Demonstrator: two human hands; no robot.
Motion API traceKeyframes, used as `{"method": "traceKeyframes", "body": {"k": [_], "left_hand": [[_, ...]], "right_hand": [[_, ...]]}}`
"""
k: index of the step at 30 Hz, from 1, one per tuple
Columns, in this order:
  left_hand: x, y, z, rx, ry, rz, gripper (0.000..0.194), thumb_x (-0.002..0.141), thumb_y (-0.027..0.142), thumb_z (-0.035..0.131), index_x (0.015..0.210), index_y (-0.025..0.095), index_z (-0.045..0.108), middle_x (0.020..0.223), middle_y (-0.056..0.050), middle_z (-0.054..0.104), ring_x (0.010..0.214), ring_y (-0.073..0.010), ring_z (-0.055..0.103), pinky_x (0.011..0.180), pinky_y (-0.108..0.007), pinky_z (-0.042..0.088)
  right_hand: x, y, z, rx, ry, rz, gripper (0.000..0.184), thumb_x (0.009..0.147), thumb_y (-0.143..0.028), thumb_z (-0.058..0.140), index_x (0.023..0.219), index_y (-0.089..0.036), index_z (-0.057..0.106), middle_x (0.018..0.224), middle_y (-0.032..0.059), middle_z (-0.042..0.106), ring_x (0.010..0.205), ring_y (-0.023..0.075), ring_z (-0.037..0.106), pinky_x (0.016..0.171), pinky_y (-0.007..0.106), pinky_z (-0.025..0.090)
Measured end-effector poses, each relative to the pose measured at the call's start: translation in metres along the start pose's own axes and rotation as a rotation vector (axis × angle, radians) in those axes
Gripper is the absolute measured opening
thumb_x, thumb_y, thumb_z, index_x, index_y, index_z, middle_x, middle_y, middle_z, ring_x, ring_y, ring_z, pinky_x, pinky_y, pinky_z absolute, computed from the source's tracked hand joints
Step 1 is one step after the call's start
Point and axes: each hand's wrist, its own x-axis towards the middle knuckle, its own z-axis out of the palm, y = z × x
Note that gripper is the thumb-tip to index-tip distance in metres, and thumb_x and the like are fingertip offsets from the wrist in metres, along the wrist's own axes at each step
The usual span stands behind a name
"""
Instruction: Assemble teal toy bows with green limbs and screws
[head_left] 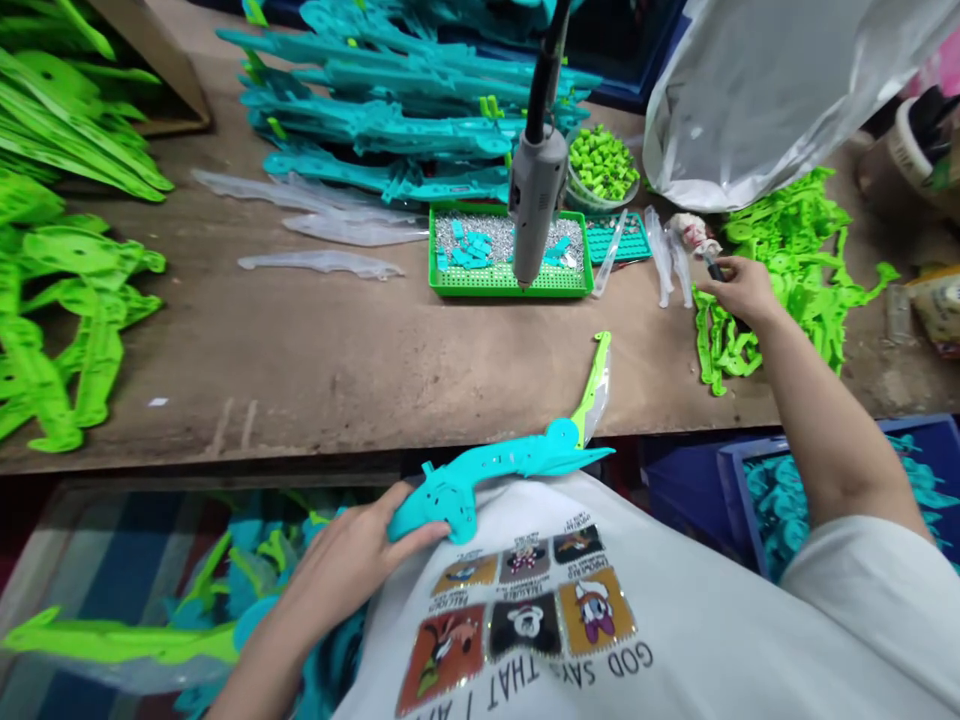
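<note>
My left hand (352,545) grips the rounded end of a long teal plastic toy part (487,470), held in front of my shirt. From its far end sticks out a lime-green arm with a clear plastic blade (598,400). My right hand (739,290) reaches across the bench and is closed round a thin black-handled tool (716,268). The tool's tip meets a whitish, red-stained lump (694,233); its kind I cannot make out. Close by lie a heap of lime-green plastic parts (795,270) and clear plastic strips (660,255).
A grey electric screwdriver (538,190) hangs over a green tray (510,291) of screws and teal pieces. Behind are stacked teal parts (390,125) and a tub of green pieces (602,165). Green parts (82,300) lie left. A blue crate (739,470) stands below right.
</note>
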Motion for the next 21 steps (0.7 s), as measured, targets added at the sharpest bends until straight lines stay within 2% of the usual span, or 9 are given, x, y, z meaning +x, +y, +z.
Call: {"method": "traceKeyframes", "body": {"k": [4, 6, 7, 8, 10, 12, 17, 19, 21], "left_hand": [[0.003, -0.004, 0.002, 0.030, -0.027, 0.010, 0.068, 0.091, 0.081, 0.044, 0.130, 0.027, 0.059, 0.100, -0.011, 0.079, 0.102, -0.0380, 0.074, 0.074, -0.034, 0.046], [0.005, -0.007, 0.004, 0.058, -0.034, 0.005, 0.071, 0.090, 0.082, 0.043, 0.132, 0.026, 0.058, 0.097, -0.012, 0.079, 0.102, -0.0390, 0.074, 0.074, -0.035, 0.047], [0.006, -0.008, 0.005, 0.074, -0.037, 0.006, 0.073, 0.090, 0.083, 0.043, 0.133, 0.026, 0.058, 0.095, -0.012, 0.078, 0.100, -0.0393, 0.074, 0.073, -0.035, 0.047], [0.006, -0.009, 0.006, 0.090, -0.036, 0.009, 0.074, 0.091, 0.083, 0.041, 0.133, 0.025, 0.057, 0.093, -0.013, 0.078, 0.098, -0.0394, 0.074, 0.072, -0.035, 0.047], [0.006, -0.010, 0.006, 0.124, -0.026, 0.022, 0.074, 0.092, 0.083, 0.039, 0.133, 0.024, 0.056, 0.091, -0.013, 0.077, 0.094, -0.0399, 0.075, 0.069, -0.034, 0.045], [0.005, -0.009, 0.006, 0.141, -0.016, 0.039, 0.074, 0.092, 0.083, 0.038, 0.132, 0.023, 0.056, 0.089, -0.013, 0.077, 0.092, -0.0403, 0.074, 0.066, -0.034, 0.044], [0.004, -0.005, 0.003, 0.140, -0.017, 0.048, 0.066, 0.093, 0.080, 0.041, 0.124, 0.025, 0.058, 0.080, -0.011, 0.075, 0.087, -0.0391, 0.074, 0.065, -0.032, 0.043], [0.004, -0.005, 0.004, 0.140, -0.015, 0.045, 0.065, 0.093, 0.080, 0.042, 0.123, 0.025, 0.058, 0.078, -0.010, 0.074, 0.087, -0.0388, 0.075, 0.065, -0.032, 0.043], [0.003, -0.005, 0.005, 0.147, -0.004, 0.048, 0.066, 0.093, 0.080, 0.044, 0.126, 0.025, 0.058, 0.078, -0.010, 0.074, 0.087, -0.0390, 0.075, 0.065, -0.032, 0.043]], "right_hand": [[-0.070, -0.016, -0.020, 0.045, 0.015, -0.009, 0.045, 0.094, -0.032, 0.065, 0.130, -0.006, 0.069, 0.087, 0.0145, 0.074, 0.061, 0.0117, 0.058, 0.066, 0.033, 0.044], [-0.122, -0.026, -0.026, 0.177, -0.055, -0.058, 0.048, 0.100, -0.037, 0.057, 0.141, -0.013, 0.061, 0.078, 0.0092, 0.073, 0.055, 0.0142, 0.060, 0.058, 0.030, 0.046], [-0.149, -0.032, -0.028, 0.207, -0.116, -0.106, 0.049, 0.101, -0.038, 0.055, 0.145, -0.017, 0.058, 0.082, 0.0084, 0.074, 0.057, 0.0154, 0.063, 0.058, 0.030, 0.049], [-0.176, -0.036, -0.028, 0.198, -0.108, -0.181, 0.047, 0.102, -0.038, 0.055, 0.144, -0.019, 0.059, 0.091, 0.0096, 0.077, 0.061, 0.0167, 0.066, 0.061, 0.031, 0.052], [-0.224, -0.044, -0.024, 0.123, -0.118, -0.350, 0.044, 0.101, -0.036, 0.059, 0.142, -0.023, 0.062, 0.114, 0.0124, 0.077, 0.088, 0.0230, 0.075, 0.080, 0.036, 0.059], [-0.258, -0.047, -0.016, 0.099, -0.190, -0.477, 0.047, 0.101, -0.032, 0.059, 0.147, -0.026, 0.058, 0.121, 0.0117, 0.076, 0.102, 0.0253, 0.075, 0.089, 0.038, 0.060], [-0.291, -0.046, -0.005, 0.076, -0.360, -0.518, 0.055, 0.104, -0.027, 0.052, 0.159, -0.028, 0.045, 0.110, 0.0090, 0.075, 0.091, 0.0218, 0.075, 0.080, 0.034, 0.062], [-0.297, -0.043, -0.008, 0.086, -0.352, -0.519, 0.058, 0.103, -0.025, 0.053, 0.160, -0.031, 0.043, 0.116, 0.0090, 0.075, 0.096, 0.0227, 0.076, 0.082, 0.034, 0.063], [-0.303, -0.040, -0.011, 0.119, -0.268, -0.534, 0.062, 0.102, -0.022, 0.055, 0.161, -0.034, 0.041, 0.122, 0.0088, 0.075, 0.100, 0.0237, 0.076, 0.086, 0.036, 0.063]]}}
